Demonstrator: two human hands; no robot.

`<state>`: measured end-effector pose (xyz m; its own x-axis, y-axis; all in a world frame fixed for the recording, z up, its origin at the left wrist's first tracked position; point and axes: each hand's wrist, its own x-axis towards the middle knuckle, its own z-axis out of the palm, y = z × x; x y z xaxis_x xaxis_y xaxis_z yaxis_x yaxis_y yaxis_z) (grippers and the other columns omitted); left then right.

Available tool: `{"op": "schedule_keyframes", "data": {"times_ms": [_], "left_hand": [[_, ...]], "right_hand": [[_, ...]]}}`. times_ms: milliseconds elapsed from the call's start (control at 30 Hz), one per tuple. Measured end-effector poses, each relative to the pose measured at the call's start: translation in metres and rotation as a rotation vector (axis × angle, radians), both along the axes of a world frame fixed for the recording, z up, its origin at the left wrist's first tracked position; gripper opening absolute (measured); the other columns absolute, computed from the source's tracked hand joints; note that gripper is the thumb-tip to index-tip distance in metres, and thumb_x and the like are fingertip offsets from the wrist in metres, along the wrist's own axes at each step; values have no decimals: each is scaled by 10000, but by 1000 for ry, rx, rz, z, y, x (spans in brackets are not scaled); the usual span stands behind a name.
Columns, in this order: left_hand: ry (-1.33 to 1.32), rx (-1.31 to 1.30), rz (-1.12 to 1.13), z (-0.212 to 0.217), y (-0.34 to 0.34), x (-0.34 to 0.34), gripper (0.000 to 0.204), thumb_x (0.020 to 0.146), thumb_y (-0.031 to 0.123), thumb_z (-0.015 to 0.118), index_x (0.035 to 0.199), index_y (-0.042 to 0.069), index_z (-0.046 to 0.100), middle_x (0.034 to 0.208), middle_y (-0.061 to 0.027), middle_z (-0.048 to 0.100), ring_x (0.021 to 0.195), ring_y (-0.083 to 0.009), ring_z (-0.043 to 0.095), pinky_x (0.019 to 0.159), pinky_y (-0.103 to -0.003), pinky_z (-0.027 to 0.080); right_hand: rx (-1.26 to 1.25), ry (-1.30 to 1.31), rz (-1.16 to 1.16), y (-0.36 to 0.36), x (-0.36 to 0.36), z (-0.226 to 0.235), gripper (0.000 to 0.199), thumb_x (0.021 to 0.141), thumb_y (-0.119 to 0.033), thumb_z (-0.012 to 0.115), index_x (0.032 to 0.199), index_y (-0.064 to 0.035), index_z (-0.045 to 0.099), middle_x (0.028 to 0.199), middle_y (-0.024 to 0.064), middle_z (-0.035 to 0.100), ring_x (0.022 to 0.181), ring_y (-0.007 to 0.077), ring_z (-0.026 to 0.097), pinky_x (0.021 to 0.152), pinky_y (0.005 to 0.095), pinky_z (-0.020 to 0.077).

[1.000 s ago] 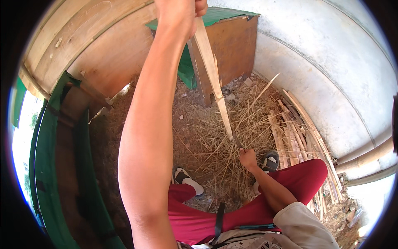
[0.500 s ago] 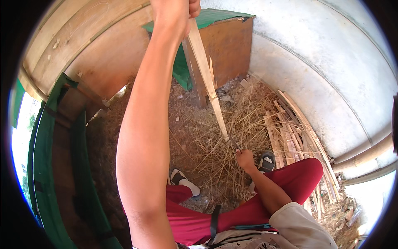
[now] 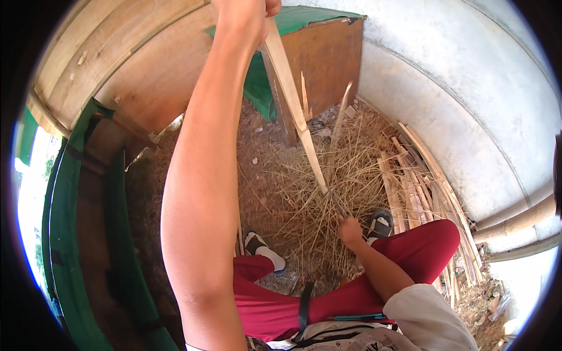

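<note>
My left hand (image 3: 243, 16) is raised at the top edge of the view, its fingers closed around the upper end of a long pale bamboo strip (image 3: 285, 79). The strip slants down toward my right, with a node partway along it. Low over the straw, my right hand (image 3: 351, 232) grips a knife (image 3: 336, 203), whose handle is hidden in the fist. Its dark blade meets the strip's lower end. Just past the blade, a thin curled sliver (image 3: 341, 114) stands up; whether it is still joined to the strip I cannot tell.
Straw-like shavings (image 3: 304, 216) cover the ground between my sandalled feet (image 3: 380, 223). To the right lies a pile of split strips (image 3: 418, 190) along a pale curved wall (image 3: 445, 88). A brown box with a green cover (image 3: 325, 58) stands ahead. Green-draped frames (image 3: 64, 234) line the left.
My right hand and the knife have shifted slightly down and right, with the strip's lower end. A curled sliver now shows beyond the blade. My left hand keeps its grip.
</note>
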<state>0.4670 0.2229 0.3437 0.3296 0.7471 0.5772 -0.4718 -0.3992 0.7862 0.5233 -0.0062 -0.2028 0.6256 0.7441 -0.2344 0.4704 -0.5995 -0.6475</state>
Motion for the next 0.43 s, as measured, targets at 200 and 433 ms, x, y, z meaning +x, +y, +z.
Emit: {"op": "schedule_keyframes", "data": {"times_ms": [200, 433], "left_hand": [[40, -17, 78, 3, -9, -12, 567, 1035, 577, 207, 665, 170, 343, 550, 29, 305, 470, -126, 295, 453, -303, 249], [10, 13, 20, 0, -9, -6, 582, 1031, 599, 211, 667, 163, 336, 535, 32, 300, 452, -132, 290, 445, -306, 256]], "right_hand": [[-98, -40, 73, 2, 19, -11, 497, 1034, -306, 505, 690, 37, 613, 585, 164, 557, 442, 300, 497, 451, 494, 402], [-124, 399, -56, 18, 13, 12, 566, 993, -342, 605, 510, -73, 483, 428, 82, 373, 356, 175, 257, 384, 469, 251]]}}
